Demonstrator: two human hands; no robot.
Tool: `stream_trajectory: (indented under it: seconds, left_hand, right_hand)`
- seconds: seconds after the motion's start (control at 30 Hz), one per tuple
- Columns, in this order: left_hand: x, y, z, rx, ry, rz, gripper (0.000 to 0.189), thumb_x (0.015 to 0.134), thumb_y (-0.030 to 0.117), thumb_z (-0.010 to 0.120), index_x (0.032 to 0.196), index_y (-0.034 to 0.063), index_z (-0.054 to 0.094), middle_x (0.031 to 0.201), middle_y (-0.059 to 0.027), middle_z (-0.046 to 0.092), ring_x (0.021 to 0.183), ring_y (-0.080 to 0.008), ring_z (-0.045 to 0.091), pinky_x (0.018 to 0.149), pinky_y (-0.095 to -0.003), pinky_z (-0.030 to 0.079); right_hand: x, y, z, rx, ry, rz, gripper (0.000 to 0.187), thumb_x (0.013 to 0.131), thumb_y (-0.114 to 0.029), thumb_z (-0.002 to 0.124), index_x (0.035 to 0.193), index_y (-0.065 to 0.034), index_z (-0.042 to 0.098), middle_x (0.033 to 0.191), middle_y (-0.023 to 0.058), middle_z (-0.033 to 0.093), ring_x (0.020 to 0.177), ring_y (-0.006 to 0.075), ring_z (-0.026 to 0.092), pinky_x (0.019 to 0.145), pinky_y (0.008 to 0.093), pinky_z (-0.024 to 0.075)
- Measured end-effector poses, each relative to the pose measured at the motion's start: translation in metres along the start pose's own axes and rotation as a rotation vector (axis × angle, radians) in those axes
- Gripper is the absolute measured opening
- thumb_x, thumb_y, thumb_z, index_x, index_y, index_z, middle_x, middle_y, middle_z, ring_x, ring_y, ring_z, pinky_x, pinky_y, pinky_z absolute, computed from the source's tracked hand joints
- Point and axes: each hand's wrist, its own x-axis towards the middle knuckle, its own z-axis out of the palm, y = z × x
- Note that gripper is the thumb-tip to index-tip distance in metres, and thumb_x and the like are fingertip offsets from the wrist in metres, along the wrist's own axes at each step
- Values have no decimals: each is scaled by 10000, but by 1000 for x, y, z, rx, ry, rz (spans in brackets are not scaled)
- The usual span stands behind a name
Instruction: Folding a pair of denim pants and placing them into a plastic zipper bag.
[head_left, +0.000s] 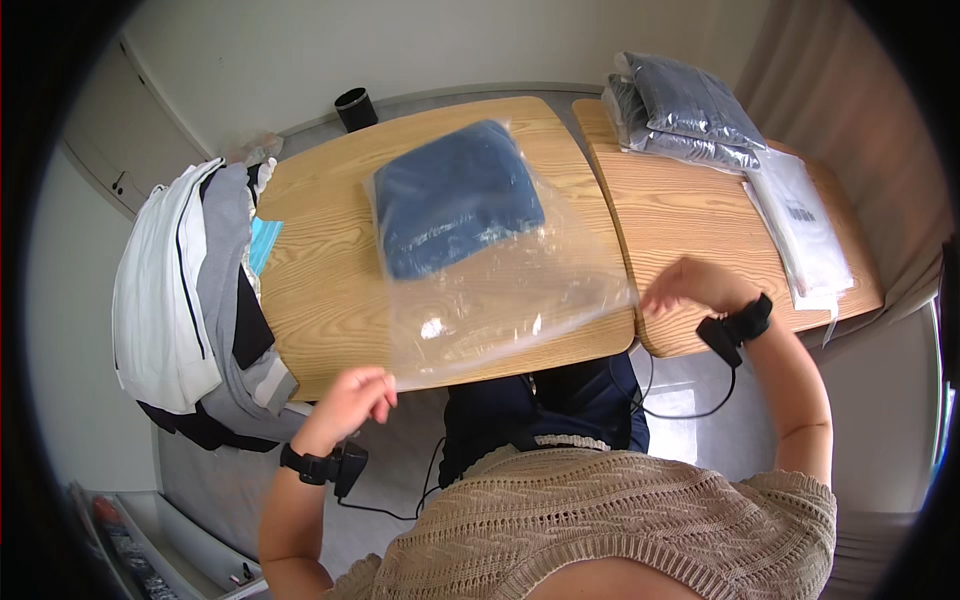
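A folded blue garment (457, 199) lies inside a clear plastic bag (480, 315) on the wooden table (322, 300). The loose end of the bag spreads towards my body. My left hand (360, 397) pinches its near left corner at the table's front edge. At the bag's right corner is my right hand (686, 289), over the gap between the two tables, with fingers bent; whether it grips the plastic cannot be told. Each wrist wears a black strapped device with a cable.
White, grey and black garments (165, 300) hang over the table's left end, beside a light blue item (264, 241). On the right table (675, 225) are bagged dark garments (694, 105) and a stack of clear plastic bags (802, 225). A black bin (356, 110) stands behind.
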Motion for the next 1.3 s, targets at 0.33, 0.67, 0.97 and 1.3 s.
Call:
stream_trajectory:
  seconds: [0.33, 0.67, 0.97, 1.3]
  left_hand:
    - [72, 2, -26, -267, 259, -82, 462, 907, 419, 560, 1104, 4, 517, 883, -90, 623, 871, -178, 610, 775, -304, 491]
    - [128, -1, -18, -541, 18, -190, 354, 850, 309, 677, 1027, 36, 536, 888, -106, 643, 840, -225, 650, 769, -335, 530]
    - [126, 7, -3, -148, 209, -188, 330, 830, 367, 689, 905, 72, 562, 695, -27, 586, 571, -124, 549, 532, -241, 432]
    - [66, 35, 29, 757, 555, 515, 667, 691, 318, 770, 1227, 52, 475, 1208, -177, 469, 1170, -332, 424, 1005, -453, 340]
  right_hand:
    - [93, -10, 8, 182, 79, 0, 575, 855, -458, 622, 1173, 15, 549, 1093, 106, 595, 1032, 162, 543, 869, 275, 443]
    - [192, 2, 27, 571, -262, 158, 532, 794, -375, 723, 1168, -42, 543, 1134, 101, 601, 1054, 167, 555, 875, 265, 431]
    - [184, -14, 40, 519, 19, 275, 216, 830, -251, 703, 806, -55, 614, 674, 55, 651, 547, 131, 617, 510, 232, 508]
    - [88, -7, 18, 200, 514, -190, 235, 887, -190, 584, 983, 24, 603, 872, 66, 640, 838, 134, 596, 769, 248, 465]
